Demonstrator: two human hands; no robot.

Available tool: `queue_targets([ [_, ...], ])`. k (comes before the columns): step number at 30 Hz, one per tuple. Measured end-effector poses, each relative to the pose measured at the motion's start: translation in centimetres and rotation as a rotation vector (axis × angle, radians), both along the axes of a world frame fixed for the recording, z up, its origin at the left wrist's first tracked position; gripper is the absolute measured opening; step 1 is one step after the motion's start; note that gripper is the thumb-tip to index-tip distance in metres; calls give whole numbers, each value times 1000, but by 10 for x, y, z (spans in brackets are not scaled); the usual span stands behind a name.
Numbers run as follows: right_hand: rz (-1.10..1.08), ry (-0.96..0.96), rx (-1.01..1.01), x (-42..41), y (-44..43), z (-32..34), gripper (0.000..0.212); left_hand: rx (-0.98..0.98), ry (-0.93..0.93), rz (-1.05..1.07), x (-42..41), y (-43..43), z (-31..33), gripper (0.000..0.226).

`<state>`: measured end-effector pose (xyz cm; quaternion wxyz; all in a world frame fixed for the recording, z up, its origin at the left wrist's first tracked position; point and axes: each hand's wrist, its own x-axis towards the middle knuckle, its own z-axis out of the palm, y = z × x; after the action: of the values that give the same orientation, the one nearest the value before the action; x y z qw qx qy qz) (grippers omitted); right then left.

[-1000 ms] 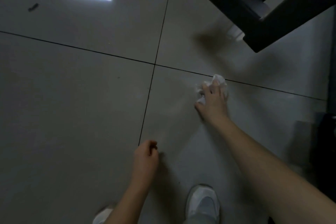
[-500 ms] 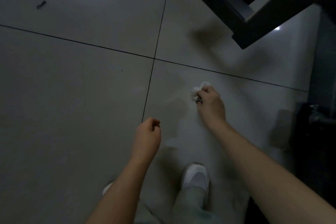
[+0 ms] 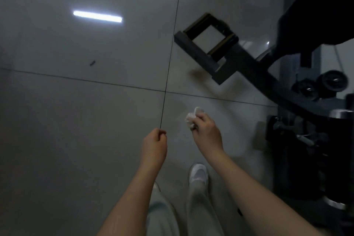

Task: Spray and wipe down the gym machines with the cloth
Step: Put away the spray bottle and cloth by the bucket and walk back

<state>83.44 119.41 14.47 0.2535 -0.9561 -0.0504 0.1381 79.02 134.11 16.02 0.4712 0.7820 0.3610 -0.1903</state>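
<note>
While the right hand [image 3: 207,134] grips the cloth [image 3: 192,119], bunched into a small white wad between thumb and curled fingers, the wad projects from the front of the fist. Whether it touches the floor [image 3: 76,140] cannot be told. The left hand [image 3: 154,145] is curled into a fist just beside the right, with nothing visible inside it. Both hands hang over grey tile, near a tile joint and ahead of a white shoe [image 3: 198,173]. The machine [image 3: 249,69] stands to the right, well apart from the cloth. Its dark frame ends in a square foot bracket [image 3: 206,44] on the floor.

Handling: the cloth appears light, soft and fully compliant, with no fragile parts. It is judged to hold best gathered in the palm, with a padded face left exposed for wiping. A loose corner could snag on the bracket or the knobs [image 3: 334,80]; keep the edges tucked.
</note>
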Motion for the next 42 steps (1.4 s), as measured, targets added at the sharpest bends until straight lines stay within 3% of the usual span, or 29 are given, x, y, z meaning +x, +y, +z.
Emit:
queue_targets([
  [10, -373, 30, 265, -2, 2, 203, 28, -149, -58, 146, 18, 20, 169, 19],
  [13, -505, 24, 383, -13, -2, 252, 27, -218, -88, 113, 16, 12, 216, 29],
  [18, -627, -10, 472, -51, -3, 315, 21, -270, -2, 6, -12, 2, 265, 26],
  [23, -948, 49, 642, -98, -13, 371, 23, -326, 31, -125, -40, -21, 325, 27],
  [27, -1218, 66, 731, -132, -33, 404, 10, -364, 37, -268, -52, -42, 369, 28],
  [35, -1705, -70, 964, -213, -94, 442, 13, -306, 68, -635, -87, -103, 421, 18],
  [42, -1949, -236, 1058, -304, -175, 459, 6, -314, 140, -958, -162, -214, 441, 22],
])
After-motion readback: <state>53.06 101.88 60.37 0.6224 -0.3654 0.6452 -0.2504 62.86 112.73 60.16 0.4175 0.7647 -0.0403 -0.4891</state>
